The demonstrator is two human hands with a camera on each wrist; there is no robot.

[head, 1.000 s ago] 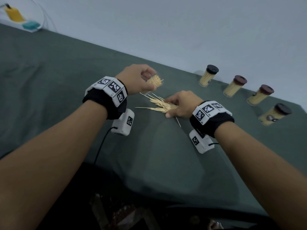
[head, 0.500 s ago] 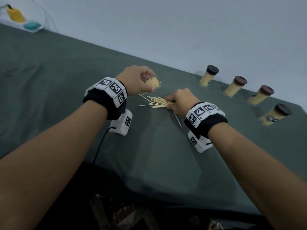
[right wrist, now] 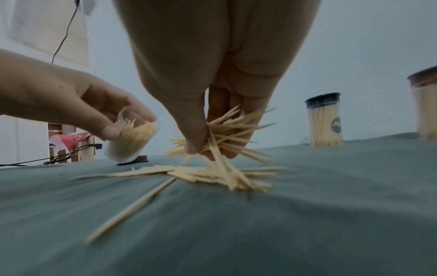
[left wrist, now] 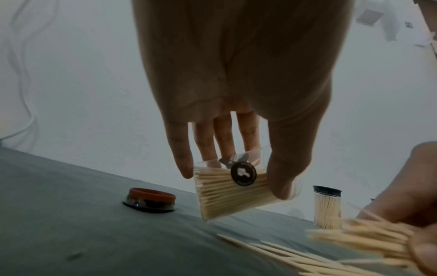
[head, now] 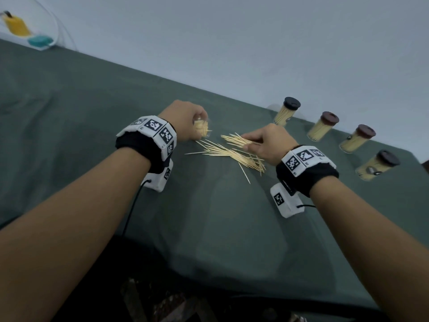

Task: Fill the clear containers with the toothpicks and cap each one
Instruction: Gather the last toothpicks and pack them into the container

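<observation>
My left hand (head: 185, 119) grips an uncapped clear container (left wrist: 232, 188) tilted just above the green cloth, its mouth toward my right hand; it is mostly full of toothpicks (right wrist: 131, 139). My right hand (head: 267, 142) pinches a bunch of toothpicks (right wrist: 227, 134) lifted a little off the cloth. Under and left of it lies a loose pile of toothpicks (head: 229, 153), seen close in the right wrist view as a fan of toothpicks (right wrist: 201, 172). A loose brown cap (left wrist: 150, 199) lies upside down on the cloth beyond the left hand.
Several capped containers full of toothpicks stand in a row along the far right edge: one with a black cap (head: 286, 111), then brown-capped ones (head: 322, 126), (head: 357, 138), (head: 377, 165). A yellow and a teal object (head: 27, 31) sit far left. The green cloth (head: 209, 228) drops off at the near edge.
My right hand has closed on a bunch of toothpicks and raised it off the pile, shifting slightly right. The left hand has tipped the container lower toward the pile.
</observation>
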